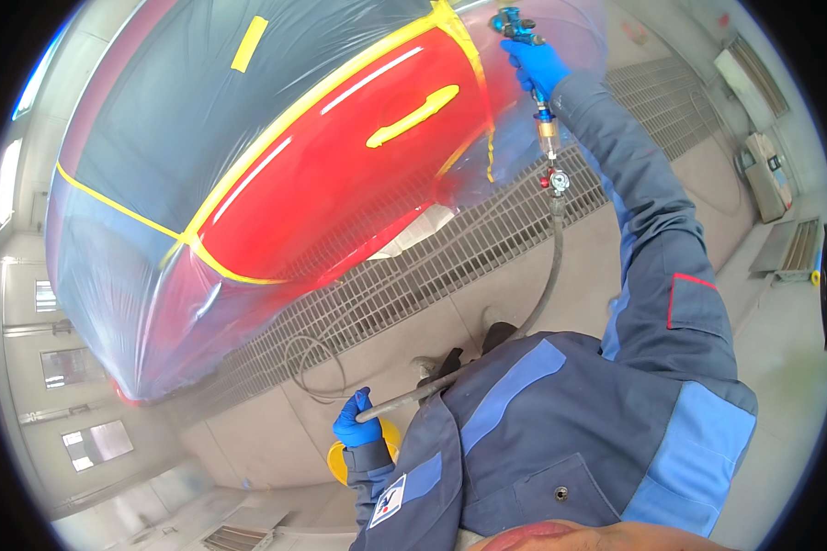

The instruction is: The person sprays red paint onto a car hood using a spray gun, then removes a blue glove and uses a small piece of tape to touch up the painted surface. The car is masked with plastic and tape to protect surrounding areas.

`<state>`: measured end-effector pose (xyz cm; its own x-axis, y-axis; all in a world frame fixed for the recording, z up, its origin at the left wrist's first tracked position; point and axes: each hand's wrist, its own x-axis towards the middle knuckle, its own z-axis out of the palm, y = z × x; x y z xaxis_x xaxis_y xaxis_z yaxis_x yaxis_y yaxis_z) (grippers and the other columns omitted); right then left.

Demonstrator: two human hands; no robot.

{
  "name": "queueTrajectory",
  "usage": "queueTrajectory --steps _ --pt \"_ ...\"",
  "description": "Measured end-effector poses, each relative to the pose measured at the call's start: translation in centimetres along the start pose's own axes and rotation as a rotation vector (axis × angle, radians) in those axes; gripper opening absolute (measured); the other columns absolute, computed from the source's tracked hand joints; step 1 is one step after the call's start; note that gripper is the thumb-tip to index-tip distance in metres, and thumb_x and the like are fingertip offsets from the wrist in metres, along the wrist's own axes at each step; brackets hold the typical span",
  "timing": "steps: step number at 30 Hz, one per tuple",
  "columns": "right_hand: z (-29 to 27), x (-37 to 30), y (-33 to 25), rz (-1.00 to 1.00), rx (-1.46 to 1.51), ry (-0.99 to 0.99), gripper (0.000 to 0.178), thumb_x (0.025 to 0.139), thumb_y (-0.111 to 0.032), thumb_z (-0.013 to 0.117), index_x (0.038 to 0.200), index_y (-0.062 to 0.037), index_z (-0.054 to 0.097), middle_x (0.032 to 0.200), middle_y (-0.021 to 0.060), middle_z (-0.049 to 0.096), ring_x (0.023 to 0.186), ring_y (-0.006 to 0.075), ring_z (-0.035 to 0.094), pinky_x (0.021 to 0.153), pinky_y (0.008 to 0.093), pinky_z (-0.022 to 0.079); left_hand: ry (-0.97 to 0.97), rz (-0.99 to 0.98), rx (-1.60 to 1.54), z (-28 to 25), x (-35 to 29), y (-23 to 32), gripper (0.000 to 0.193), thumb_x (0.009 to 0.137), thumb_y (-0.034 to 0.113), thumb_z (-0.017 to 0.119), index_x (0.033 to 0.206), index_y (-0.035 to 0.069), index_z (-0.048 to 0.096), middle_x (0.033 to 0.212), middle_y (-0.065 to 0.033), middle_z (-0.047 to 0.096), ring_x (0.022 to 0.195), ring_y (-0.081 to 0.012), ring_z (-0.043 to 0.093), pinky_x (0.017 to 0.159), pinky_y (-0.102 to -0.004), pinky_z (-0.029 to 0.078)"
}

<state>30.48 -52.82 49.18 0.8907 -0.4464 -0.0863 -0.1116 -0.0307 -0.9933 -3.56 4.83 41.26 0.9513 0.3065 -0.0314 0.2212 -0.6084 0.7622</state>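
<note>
Blue spray gun [518, 31] was high in view, beyond right end of red car panel [331, 174]. Gloved right hand [538, 70] gripped gun, fingers wrapped round it. Pressure gauge [560, 181] hung below, joined to grey hose [558, 241]. Gloved left hand [355, 421], low beside body, was closed round hose. Yellow tape [443, 16] edged panel; clear sheeting [175, 110] draped car around it. Floor grating [487, 253] ran alongside.
</note>
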Motion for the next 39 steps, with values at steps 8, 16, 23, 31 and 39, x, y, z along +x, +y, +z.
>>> queueTrajectory --steps 8,16,23,31,39 --pt "2.3 -1.1 -2.3 0.034 -0.02 -0.015 0.027 0.089 -0.034 0.065 0.076 -0.0137 0.053 0.058 -0.0033 0.043 0.044 0.0086 0.037 0.04 0.0283 0.027 0.023 0.007 -0.016 -0.8 -1.9 -0.6 0.019 0.089 0.018 0.068 0.094 0.002 0.076 0.08 -0.0124 0.073 0.071 -0.0168 0.068 0.068 -0.0299 0.054" --pt "14.5 -10.1 -3.4 0.121 0.067 -0.271 0.03 0.089 -0.036 0.065 0.075 -0.015 0.05 0.057 -0.0037 0.042 0.044 0.0063 0.036 0.039 0.0245 0.026 0.062 -0.043 -0.074 -6.1 -0.4 -4.6 0.02 0.09 0.018 0.067 0.095 0.001 0.075 0.077 -0.0127 0.072 0.067 -0.0159 0.067 0.063 -0.0299 0.053" --pt "30.8 -17.6 -3.2 0.141 0.036 -0.385 0.03 0.09 -0.035 0.064 0.073 -0.0151 0.049 0.056 -0.0048 0.04 0.044 0.0059 0.035 0.039 0.024 0.025 0.117 -0.203 -0.105 -17.3 0.8 -13.3 0.022 0.092 0.016 0.064 0.096 -0.004 0.073 0.09 -0.0142 0.073 0.083 -0.0183 0.068 0.08 -0.0317 0.054" --pt "49.7 -24.8 -2.6 0.128 0.034 -0.521 0.029 0.091 -0.034 0.063 0.075 -0.0144 0.049 0.057 -0.0041 0.04 0.044 0.0065 0.036 0.04 0.0244 0.027 0.26 -0.306 -0.154 -28.0 -0.9 -23.6 0.033 0.094 0.024 0.064 0.1 -0.008 0.07 0.093 -0.0174 0.072 0.086 -0.0217 0.068 0.079 -0.0346 0.055" --pt "61.2 -30.7 -2.9 0.15 -0.012 -0.699 0.026 0.09 -0.034 0.064 0.086 -0.0097 0.056 0.058 0.0015 0.044 0.046 0.0095 0.039 0.042 0.0269 0.029 0.403 -0.452 -0.26 -32.0 -3.7 -28.3 0.035 0.095 0.025 0.063 0.103 -0.009 0.068 0.096 -0.0181 0.071 0.086 -0.0231 0.068 0.078 -0.0362 0.056"
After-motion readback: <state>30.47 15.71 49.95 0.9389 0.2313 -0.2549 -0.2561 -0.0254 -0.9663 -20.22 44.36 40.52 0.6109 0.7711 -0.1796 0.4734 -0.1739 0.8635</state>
